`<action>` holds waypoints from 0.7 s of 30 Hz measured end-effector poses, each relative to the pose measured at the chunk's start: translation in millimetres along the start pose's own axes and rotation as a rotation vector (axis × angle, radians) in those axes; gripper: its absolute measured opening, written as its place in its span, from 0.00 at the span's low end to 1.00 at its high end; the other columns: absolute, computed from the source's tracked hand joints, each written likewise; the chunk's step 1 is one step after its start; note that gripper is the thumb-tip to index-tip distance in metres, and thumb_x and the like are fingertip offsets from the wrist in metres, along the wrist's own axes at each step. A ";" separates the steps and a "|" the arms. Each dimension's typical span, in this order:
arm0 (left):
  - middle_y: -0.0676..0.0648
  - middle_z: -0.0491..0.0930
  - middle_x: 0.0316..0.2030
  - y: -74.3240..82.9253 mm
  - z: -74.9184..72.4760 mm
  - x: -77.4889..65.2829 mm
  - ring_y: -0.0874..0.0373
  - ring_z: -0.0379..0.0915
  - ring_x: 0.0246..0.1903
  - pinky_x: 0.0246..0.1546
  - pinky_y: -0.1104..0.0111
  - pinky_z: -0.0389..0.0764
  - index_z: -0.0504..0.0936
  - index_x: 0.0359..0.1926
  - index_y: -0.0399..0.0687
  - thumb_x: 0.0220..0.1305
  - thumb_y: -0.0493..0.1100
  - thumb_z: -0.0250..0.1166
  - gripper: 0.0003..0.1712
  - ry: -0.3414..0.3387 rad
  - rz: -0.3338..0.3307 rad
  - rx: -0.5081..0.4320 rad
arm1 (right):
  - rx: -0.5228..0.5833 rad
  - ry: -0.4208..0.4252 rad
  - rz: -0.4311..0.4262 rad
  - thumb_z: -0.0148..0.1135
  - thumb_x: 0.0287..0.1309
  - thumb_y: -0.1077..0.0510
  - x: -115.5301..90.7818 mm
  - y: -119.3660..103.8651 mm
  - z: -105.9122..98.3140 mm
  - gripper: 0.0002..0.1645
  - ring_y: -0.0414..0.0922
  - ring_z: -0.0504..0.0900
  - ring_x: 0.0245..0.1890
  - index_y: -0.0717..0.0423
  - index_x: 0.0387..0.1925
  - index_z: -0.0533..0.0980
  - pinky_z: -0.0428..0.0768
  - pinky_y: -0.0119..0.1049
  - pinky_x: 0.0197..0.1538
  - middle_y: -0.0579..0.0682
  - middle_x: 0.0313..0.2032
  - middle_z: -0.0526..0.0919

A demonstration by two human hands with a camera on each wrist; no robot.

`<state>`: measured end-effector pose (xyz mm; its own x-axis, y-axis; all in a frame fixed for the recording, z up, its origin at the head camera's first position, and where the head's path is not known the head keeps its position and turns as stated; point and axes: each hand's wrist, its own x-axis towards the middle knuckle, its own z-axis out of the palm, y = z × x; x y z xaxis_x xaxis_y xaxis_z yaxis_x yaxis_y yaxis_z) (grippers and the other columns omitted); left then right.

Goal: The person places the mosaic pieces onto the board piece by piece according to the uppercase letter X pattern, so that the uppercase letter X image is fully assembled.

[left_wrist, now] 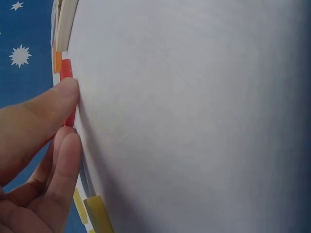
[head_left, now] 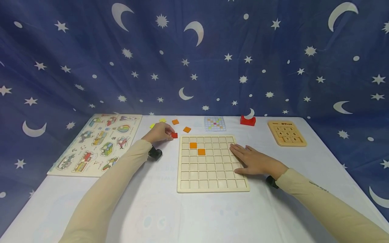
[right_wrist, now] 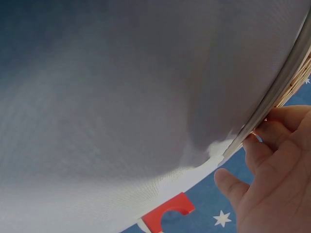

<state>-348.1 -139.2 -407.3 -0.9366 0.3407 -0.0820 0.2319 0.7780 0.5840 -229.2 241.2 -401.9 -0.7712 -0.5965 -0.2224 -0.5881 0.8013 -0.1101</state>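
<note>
Between thumb and fingers, my left hand (head_left: 159, 132) pinches a red square tile (head_left: 174, 135) just left of the wooden grid board (head_left: 212, 189). The left wrist view shows the red tile edge-on behind the thumb (left_wrist: 65, 92). Two orange tiles (head_left: 193, 145) lie in cells of the board, one diagonally below the other. My right hand (head_left: 252, 161) rests with outstretched fingers on the board's right edge. Beyond the board's upper left corner are two loose orange tiles (head_left: 187, 129). Yellow tiles (head_left: 162, 120) lie behind the left hand, which partly hides one.
A picture puzzle board (head_left: 97, 143) with vehicle pieces lies at the left. Behind the grid board are a coloured pattern card (head_left: 215, 124) and a red notched block (head_left: 248, 120). A wooden number puzzle (head_left: 287, 133) sits at the right. A starry blue curtain (head_left: 212, 50) borders the table.
</note>
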 end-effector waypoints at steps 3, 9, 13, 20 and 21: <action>0.42 0.83 0.34 -0.3 -0.9 0.7 0.57 0.74 0.33 0.38 0.70 0.74 0.84 0.42 0.37 0.49 0.34 0.71 0.16 0.004 0.010 0.013 | 0.000 0.003 -0.002 0.50 0.58 0.31 -0.2 -0.6 -1.3 0.54 0.54 0.48 0.73 0.60 0.72 0.48 0.51 0.57 0.71 0.56 0.73 0.48; 0.43 0.83 0.34 -1.5 -0.5 1.2 0.57 0.72 0.33 0.38 0.69 0.73 0.83 0.42 0.37 0.50 0.35 0.70 0.15 0.006 0.019 0.017 | -0.001 0.004 -0.003 0.50 0.59 0.31 -0.6 -1.8 -2.1 0.53 0.54 0.49 0.73 0.61 0.72 0.47 0.51 0.56 0.71 0.57 0.73 0.48; 0.41 0.83 0.38 -1.9 0.3 0.7 0.55 0.75 0.35 0.42 0.66 0.76 0.83 0.44 0.37 0.51 0.36 0.70 0.16 0.012 0.019 0.001 | 0.003 0.004 -0.003 0.51 0.59 0.32 -1.3 -3.0 -2.6 0.53 0.55 0.49 0.73 0.61 0.72 0.48 0.51 0.56 0.71 0.57 0.73 0.48; 0.40 0.82 0.40 6.2 2.7 -4.7 0.52 0.77 0.37 0.45 0.62 0.78 0.82 0.44 0.37 0.52 0.37 0.70 0.16 0.041 0.059 -0.036 | 0.011 0.002 0.000 0.51 0.58 0.32 -2.0 -3.9 -3.3 0.53 0.55 0.49 0.73 0.61 0.72 0.48 0.51 0.57 0.71 0.57 0.73 0.48; 0.40 0.83 0.40 8.7 3.1 -5.9 0.52 0.78 0.37 0.45 0.62 0.78 0.82 0.44 0.37 0.53 0.37 0.70 0.16 0.046 0.076 -0.039 | 0.012 0.002 0.000 0.51 0.58 0.32 -1.9 -3.8 -3.0 0.53 0.55 0.49 0.73 0.61 0.72 0.48 0.51 0.57 0.71 0.57 0.73 0.48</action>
<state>-339.7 -132.8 -404.3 -0.9280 0.3725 -0.0001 0.2927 0.7294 0.6183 -226.3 239.2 -398.1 -0.7716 -0.5966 -0.2208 -0.5850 0.8018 -0.1220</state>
